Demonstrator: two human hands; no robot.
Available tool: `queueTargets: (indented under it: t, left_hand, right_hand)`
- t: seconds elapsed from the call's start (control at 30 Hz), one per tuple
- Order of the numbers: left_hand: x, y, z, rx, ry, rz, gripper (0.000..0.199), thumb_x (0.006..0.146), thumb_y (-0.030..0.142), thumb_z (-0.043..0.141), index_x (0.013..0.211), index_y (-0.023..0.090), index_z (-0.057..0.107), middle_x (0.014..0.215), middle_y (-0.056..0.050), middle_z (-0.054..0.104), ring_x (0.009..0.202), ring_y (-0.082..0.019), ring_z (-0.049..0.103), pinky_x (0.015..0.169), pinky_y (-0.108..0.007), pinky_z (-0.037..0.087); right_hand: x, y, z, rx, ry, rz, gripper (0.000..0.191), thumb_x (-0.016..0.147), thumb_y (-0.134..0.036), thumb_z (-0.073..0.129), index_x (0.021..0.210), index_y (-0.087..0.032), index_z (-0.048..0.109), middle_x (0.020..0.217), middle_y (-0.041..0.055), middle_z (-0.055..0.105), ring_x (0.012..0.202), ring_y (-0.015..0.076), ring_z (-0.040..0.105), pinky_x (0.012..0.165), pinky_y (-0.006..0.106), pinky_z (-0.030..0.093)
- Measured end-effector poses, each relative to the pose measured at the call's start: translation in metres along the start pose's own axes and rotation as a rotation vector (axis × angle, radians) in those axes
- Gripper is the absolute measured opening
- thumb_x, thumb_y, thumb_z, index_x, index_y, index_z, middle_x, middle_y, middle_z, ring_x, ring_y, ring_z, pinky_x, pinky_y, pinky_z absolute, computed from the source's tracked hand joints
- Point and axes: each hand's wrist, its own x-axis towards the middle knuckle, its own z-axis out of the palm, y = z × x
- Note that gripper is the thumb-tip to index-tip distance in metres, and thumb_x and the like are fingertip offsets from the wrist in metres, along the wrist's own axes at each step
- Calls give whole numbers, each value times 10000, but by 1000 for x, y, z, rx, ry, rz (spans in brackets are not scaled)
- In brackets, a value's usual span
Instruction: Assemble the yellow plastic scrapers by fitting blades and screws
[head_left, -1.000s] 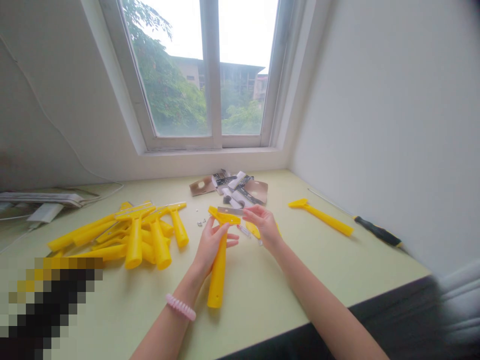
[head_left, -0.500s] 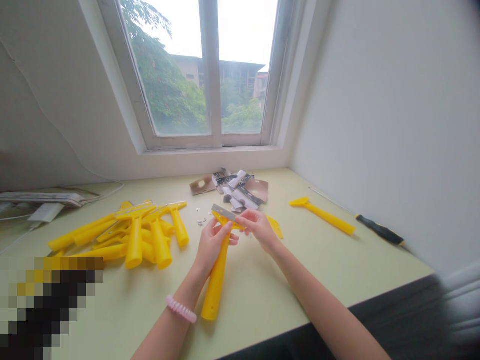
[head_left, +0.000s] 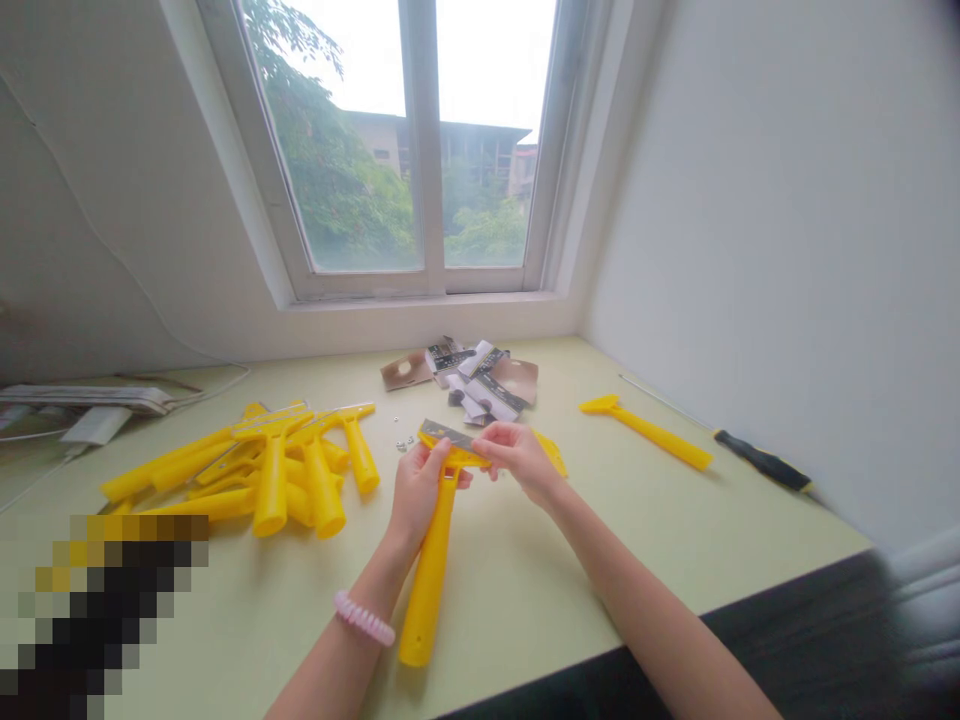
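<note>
My left hand [head_left: 417, 492] is closed around the neck of a yellow scraper [head_left: 427, 590], whose long handle slants down toward the table's front edge. A flat grey metal blade [head_left: 442, 433] lies along the scraper's wide head. My left thumb rests close to the blade's middle. My right hand [head_left: 519, 458] pinches the right end of the blade against the head. Several tiny screws or nuts [head_left: 403, 444] lie on the table just beyond my left hand. Behind my right hand, a yellow plastic piece [head_left: 551, 452] is partly hidden.
Several yellow scrapers [head_left: 270, 470] are piled on the left. Torn card packaging [head_left: 487, 380] lies near the window. At the right are a single yellow scraper body [head_left: 652, 435] and a long screwdriver [head_left: 761, 462] by the wall. A power strip [head_left: 97, 405] sits far left.
The scraper has tipped slightly, its head and blade now a little lower and its handle end nearer the front edge. My left thumb has shifted up onto the blade area.
</note>
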Motion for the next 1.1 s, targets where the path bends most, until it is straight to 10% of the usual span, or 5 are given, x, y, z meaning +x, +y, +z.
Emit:
queueTargets:
  t: [1.1]
  left_hand:
    - [-7, 7, 5, 71, 95, 26, 294, 722, 442, 522, 723, 152, 471, 416, 66, 448, 321, -118, 485, 324, -219, 377]
  right_hand:
    - [-3, -3, 2, -135, -25, -85, 179, 643, -357, 640, 663, -180, 621, 606, -18, 538, 498, 79, 438, 465, 214, 371]
